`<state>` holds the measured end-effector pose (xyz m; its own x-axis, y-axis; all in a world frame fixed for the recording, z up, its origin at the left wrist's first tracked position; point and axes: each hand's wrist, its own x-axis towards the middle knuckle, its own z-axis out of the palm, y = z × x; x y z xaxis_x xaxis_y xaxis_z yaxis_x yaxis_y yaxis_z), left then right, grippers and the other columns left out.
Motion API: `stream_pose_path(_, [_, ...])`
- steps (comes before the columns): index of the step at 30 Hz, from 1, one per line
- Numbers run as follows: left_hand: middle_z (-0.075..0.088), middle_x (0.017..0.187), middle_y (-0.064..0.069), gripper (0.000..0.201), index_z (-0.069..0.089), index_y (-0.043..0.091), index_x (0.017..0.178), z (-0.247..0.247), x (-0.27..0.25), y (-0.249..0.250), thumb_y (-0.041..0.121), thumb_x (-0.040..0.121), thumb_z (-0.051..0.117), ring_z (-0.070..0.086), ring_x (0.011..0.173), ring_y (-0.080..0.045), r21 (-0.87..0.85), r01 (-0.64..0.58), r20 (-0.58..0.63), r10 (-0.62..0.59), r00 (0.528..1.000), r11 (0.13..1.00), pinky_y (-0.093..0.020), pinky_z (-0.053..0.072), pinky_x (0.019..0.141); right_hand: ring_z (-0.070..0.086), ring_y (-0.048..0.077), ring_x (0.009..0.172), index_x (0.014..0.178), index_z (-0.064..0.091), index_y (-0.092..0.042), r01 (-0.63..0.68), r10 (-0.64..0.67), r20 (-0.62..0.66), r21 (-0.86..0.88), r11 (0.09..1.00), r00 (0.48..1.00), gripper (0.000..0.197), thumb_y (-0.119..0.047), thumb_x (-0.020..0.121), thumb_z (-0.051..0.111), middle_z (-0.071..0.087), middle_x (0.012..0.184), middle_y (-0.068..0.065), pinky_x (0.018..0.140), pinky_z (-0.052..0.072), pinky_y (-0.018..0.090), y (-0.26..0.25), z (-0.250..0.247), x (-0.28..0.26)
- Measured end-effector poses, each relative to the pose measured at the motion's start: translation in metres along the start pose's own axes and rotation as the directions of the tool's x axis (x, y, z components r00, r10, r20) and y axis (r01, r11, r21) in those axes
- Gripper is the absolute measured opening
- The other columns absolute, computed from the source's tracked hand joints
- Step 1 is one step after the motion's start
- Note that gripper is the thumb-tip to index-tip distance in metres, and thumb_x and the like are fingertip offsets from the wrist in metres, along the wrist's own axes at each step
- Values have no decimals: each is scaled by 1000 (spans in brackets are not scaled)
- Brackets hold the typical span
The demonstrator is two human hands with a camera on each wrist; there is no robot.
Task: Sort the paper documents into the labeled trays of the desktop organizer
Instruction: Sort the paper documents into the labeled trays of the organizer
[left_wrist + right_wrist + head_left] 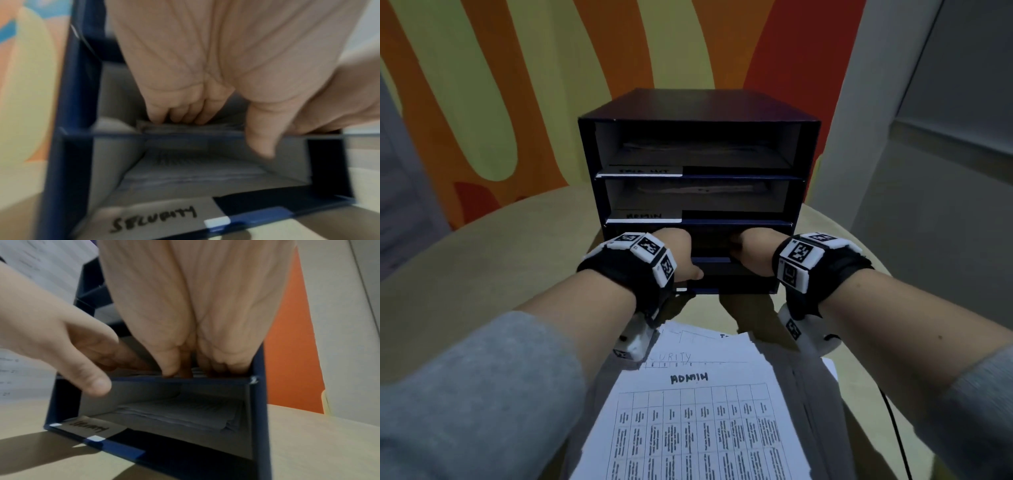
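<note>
Both hands, left hand and right hand, reach into the organizer third tray (above SECURITY), fingers straight, pressing papers in; remaining stack lies on counter.

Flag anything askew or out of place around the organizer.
The paper pile on the table is untidy: its sheets are fanned and skewed, edges not lined up. Papers in the bottom tray also lie unevenly. The organizer itself stands square and looks undamaged.

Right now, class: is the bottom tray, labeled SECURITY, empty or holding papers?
Holding papers. Both wrist views show a stack of sheets lying inside the SECURITY tray, below where both hands reach.
</note>
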<state>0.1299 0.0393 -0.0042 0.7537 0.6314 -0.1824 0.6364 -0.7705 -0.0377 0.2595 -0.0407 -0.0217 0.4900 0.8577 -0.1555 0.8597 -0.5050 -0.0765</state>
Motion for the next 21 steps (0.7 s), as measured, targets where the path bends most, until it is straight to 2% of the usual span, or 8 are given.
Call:
stream_pose_path(3, [59, 121, -9, 42, 52, 9, 124, 3, -12, -12, 40, 97, 53, 58, 104, -24, -68, -84, -20, 83, 996, 994, -32, 48, 84, 58, 30, 110, 127, 57, -8, 7, -7, 42, -11, 1000, 999, 33, -19, 101, 39, 60, 123, 13, 88, 45, 31, -2, -7, -21])
stream_pose_path(4, [54, 133, -7, 48, 46, 10, 136, 3, -22, -16, 40, 98, 51, 54, 117, -24, -82, -124, -40, 121, 992, 989, -32, 45, 95, 58, 30, 109, 126, 57, -8, 20, -19, 55, -15, 1000, 998, 32, -17, 101, 39, 60, 122, 13, 87, 45, 30, -1, -9, -27])
stream_pose_path(6, [46, 145, -1, 53, 40, 15, 145, 1, -48, -23, 38, 98, 50, 46, 130, -21, -128, -197, -70, 190, 979, 972, -28, 38, 103, 59, 31, 103, 121, 60, -6, 39, -39, 80, 2, 999, 996, 30, -15, 100, 40, 61, 119, 14, 82, 44, 30, -2, -11, -41])
stream_pose_path(9, [60, 119, 5, 32, 60, 21, 122, 3, -85, -34, 37, 94, 58, 58, 108, -14, -177, -281, -148, 256, 955, 943, -21, 45, 87, 60, 31, 98, 110, 65, -6, 80, -87, 56, 130, 988, 995, 25, -17, 97, 46, 64, 114, 13, 76, 45, 33, 0, -17, -67])
stream_pose_path(12, [66, 89, 9, 16, 63, 23, 91, 14, -116, -46, 36, 86, 70, 59, 78, -5, -260, -288, -82, 276, 958, 922, -11, 43, 65, 61, 19, 88, 103, 65, -15, 153, -158, -7, 310, 938, 987, 13, -19, 93, 56, 65, 99, 1, 71, 48, 29, -3, -19, -105])
stream_pose_path(14, [66, 86, 9, 25, 61, 25, 87, 25, -127, -49, 42, 78, 77, 59, 77, -5, -288, -250, 17, 265, 964, 924, -16, 46, 67, 62, 15, 79, 93, 66, -16, 197, -222, 33, 352, 915, 974, 7, -21, 89, 63, 67, 88, -2, 70, 51, 30, -7, -11, -126])
stream_pose_path(17, [60, 97, 11, 50, 58, 26, 98, 43, -137, -45, 51, 64, 84, 58, 87, -8, -240, -174, 133, 210, 969, 955, -23, 49, 76, 58, 11, 80, 94, 66, -19, 208, -256, 164, 263, 942, 953, 20, -32, 80, 74, 61, 83, -11, 72, 50, 28, -11, 12, -140])
stream_pose_path(21, [52, 109, 9, 68, 49, 25, 106, 54, -138, -33, 53, 57, 87, 55, 96, -13, -121, -130, 201, 153, 968, 984, -34, 50, 88, 55, 18, 102, 119, 54, -19, 206, -217, 262, 69, 976, 940, 61, -44, 71, 80, 53, 114, -2, 85, 49, 31, -19, 35, -145])
